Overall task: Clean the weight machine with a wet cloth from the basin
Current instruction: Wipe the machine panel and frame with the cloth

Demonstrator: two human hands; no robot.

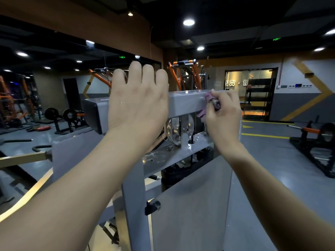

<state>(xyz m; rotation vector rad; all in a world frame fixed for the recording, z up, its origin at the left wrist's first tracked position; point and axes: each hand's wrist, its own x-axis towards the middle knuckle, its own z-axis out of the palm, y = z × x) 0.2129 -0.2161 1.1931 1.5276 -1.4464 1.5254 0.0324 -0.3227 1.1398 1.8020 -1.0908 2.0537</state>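
Fingers (220, 96) of right hand (224, 115) round mostly hidden cloth (208, 97); left hand (138, 103) flat, straight-fingered, against beam (186, 102).

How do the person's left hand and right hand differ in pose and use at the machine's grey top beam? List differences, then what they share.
The left hand lies open against the beam, holding nothing; the right hand curls around a pink cloth. The left hand sits near the beam's left end; the right hand is further right along it. Both hands are bare and at the same beam.
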